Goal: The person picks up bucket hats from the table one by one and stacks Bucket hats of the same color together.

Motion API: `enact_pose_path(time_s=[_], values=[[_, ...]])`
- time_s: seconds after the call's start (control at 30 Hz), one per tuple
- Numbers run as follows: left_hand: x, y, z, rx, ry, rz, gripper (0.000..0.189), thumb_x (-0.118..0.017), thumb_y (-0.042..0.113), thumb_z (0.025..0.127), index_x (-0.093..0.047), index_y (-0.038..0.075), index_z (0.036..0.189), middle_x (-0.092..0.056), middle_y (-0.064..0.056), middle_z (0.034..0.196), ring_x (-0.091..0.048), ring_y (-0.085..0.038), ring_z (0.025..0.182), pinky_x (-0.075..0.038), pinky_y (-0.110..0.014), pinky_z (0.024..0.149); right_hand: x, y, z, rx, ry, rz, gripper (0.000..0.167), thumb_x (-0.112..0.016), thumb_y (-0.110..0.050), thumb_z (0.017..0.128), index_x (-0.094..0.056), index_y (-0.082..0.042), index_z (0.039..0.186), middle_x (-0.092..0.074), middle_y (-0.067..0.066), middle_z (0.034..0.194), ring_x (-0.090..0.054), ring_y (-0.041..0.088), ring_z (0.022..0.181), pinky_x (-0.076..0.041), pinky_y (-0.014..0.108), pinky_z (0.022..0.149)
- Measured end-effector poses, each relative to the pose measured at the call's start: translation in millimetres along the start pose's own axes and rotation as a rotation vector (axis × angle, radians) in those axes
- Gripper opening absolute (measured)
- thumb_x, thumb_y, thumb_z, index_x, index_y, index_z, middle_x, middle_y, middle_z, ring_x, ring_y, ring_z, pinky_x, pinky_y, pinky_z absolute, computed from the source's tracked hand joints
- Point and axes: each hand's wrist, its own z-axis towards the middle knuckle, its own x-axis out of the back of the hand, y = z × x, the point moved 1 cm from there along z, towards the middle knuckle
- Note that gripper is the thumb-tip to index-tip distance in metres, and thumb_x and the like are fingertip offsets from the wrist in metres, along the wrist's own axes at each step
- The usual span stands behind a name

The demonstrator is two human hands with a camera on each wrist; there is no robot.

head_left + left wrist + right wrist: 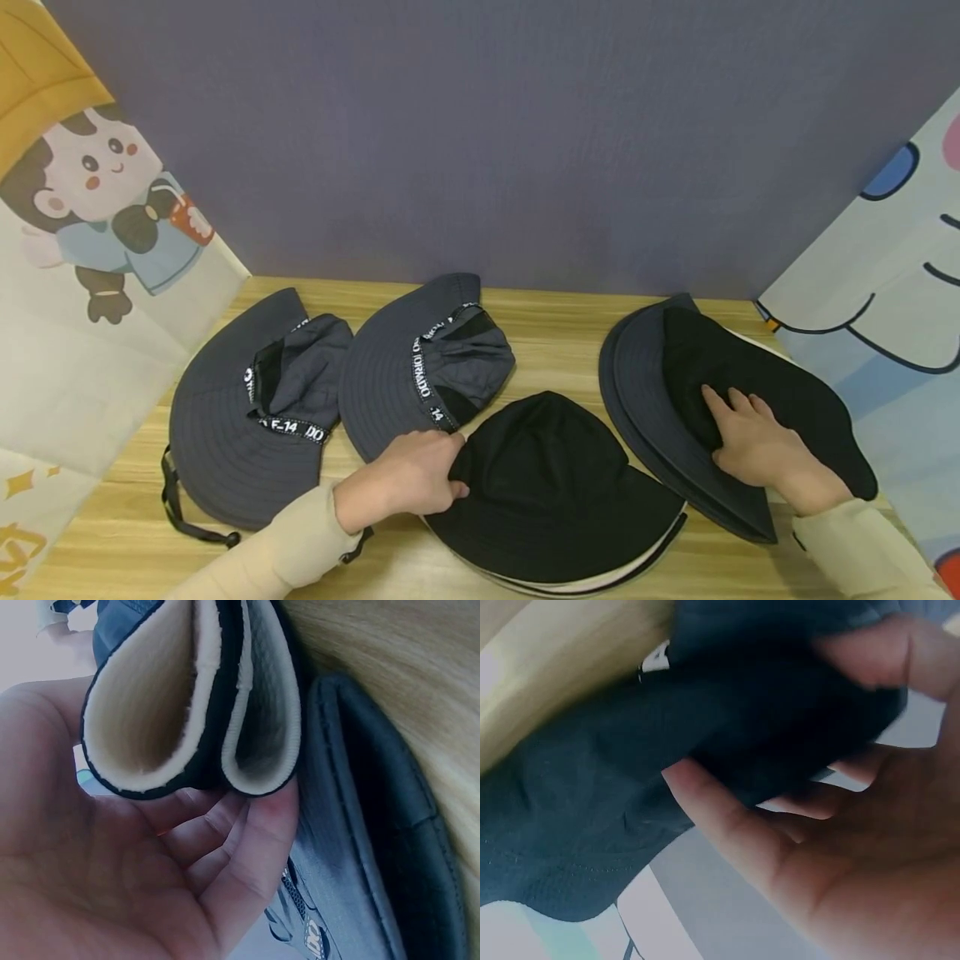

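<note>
Purple-grey wall (495,150) behind a pale wood-grain tabletop (558,342) bearing soft cloth hats. Two dark-grey wide-brimmed hats (232,454) lie left; a folded black, cream-lined stack (555,500) lies front centre, its edge gripped by the left hand's (416,473) fingers. At right, the right hand's (757,443) spread fingers rest on a black cloth hat (798,408) overlapping navy brims (637,379).

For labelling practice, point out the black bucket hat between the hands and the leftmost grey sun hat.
Black bucket hat (549,460): head view, on its crown.
Leftmost grey sun hat (225,425): head view, on its brim.
</note>
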Motion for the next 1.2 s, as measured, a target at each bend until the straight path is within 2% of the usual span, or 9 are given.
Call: enact_pose_path(time_s=[0.17,0.37,0.57,0.7,0.77,0.87,1.07,1.13,1.2], values=[[-0.3,0.4,-2.2,-0.007,0.007,-0.019,0.04,-0.083,0.032,0.081,-0.068,0.005,0.106,-0.071,-0.009,0.099,-0.069,-0.031,0.089,-0.056,-0.046,0.071,1,-5,1.7,0.01,0.053,-0.069,0.069,-0.064,-0.015,0.09,-0.038,0.01,0.149,-0.037,0.043,0.141,-0.035,0.065,0.124,-0.041,0.078,0.077],[-0.8,-0.5,-8.0,-0.006,0.053,-0.042,0.051,-0.083,0.033,0.082,-0.067,0.002,0.119,-0.071,-0.012,0.11,-0.068,-0.034,0.101,-0.056,-0.049,0.08,6,-17,0.6,0.028,0.101,-0.114,0.055,-0.061,-0.031,0.1,-0.055,0.008,0.138,-0.052,0.037,0.133,-0.051,0.058,0.115,-0.046,0.071,0.078],[1.5,-1.1,-9.7,-0.002,0.069,-0.044,0.055,-0.081,0.036,0.084,-0.066,0.002,0.124,-0.071,-0.012,0.113,-0.068,-0.035,0.103,-0.055,-0.05,0.083,21,-28,-5.9,0.043,0.134,-0.082,0.042,-0.059,-0.025,0.099,-0.064,0.004,0.128,-0.062,0.031,0.122,-0.061,0.053,0.103,-0.05,0.066,0.072],[2.4,-1.0,-9.8,-0.002,0.096,-0.06,0.052,-0.077,0.037,0.088,-0.067,0.003,0.126,-0.07,-0.012,0.118,-0.067,-0.034,0.107,-0.055,-0.051,0.085,32,-37,-11.0,0.031,0.139,-0.028,0.043,-0.057,-0.025,0.1,-0.063,0.007,0.128,-0.061,0.034,0.123,-0.061,0.055,0.102,-0.05,0.065,0.072],[3.3,0.4,-9.4,-0.01,0.132,-0.059,0.049,-0.076,0.036,0.089,-0.068,0.003,0.125,-0.07,-0.011,0.118,-0.066,-0.033,0.108,-0.055,-0.05,0.085,35,-43,-13.3,0.032,0.137,-0.003,0.045,-0.056,-0.024,0.1,-0.061,0.01,0.129,-0.059,0.036,0.125,-0.06,0.056,0.103,-0.05,0.065,0.074],[5.0,5.1,-8.8,-0.046,0.225,-0.028,0.042,-0.076,0.033,0.089,-0.069,0.004,0.119,-0.07,-0.008,0.11,-0.066,-0.029,0.102,-0.055,-0.047,0.08,38,-56,-17.6,0.05,0.142,0.041,0.047,-0.055,-0.025,0.101,-0.06,0.013,0.129,-0.058,0.037,0.127,-0.059,0.056,0.106,-0.049,0.066,0.079],[8.3,20.6,-7.2,-0.183,0.449,0.059,0.03,-0.079,0.027,0.088,-0.071,0.007,0.109,-0.065,-0.002,0.097,-0.06,-0.021,0.089,-0.053,-0.036,0.078,44,-84,-26.9,0.057,0.115,0.16,0.053,-0.051,-0.032,0.105,-0.058,0.013,0.133,-0.056,0.037,0.133,-0.057,0.056,0.113,-0.048,0.066,0.084],[9.7,27.4,-5.5,-0.227,0.472,0.041,0.026,-0.078,0.026,0.089,-0.072,0.009,0.108,-0.065,0.001,0.098,-0.059,-0.019,0.09,-0.053,-0.035,0.079,47,-93,-29.7,0.067,0.12,0.176,0.053,-0.052,-0.033,0.105,-0.058,0.012,0.133,-0.057,0.037,0.132,-0.058,0.056,0.113,-0.049,0.065,0.083],[11.0,35.0,-3.8,-0.276,0.461,0.008,0.022,-0.076,0.025,0.091,-0.073,0.011,0.107,-0.066,0.002,0.099,-0.06,-0.017,0.091,-0.052,-0.034,0.08,49,-103,-32.1,0.085,0.14,0.178,0.051,-0.053,-0.032,0.105,-0.06,0.011,0.132,-0.058,0.035,0.131,-0.059,0.054,0.112,-0.05,0.064,0.084]])
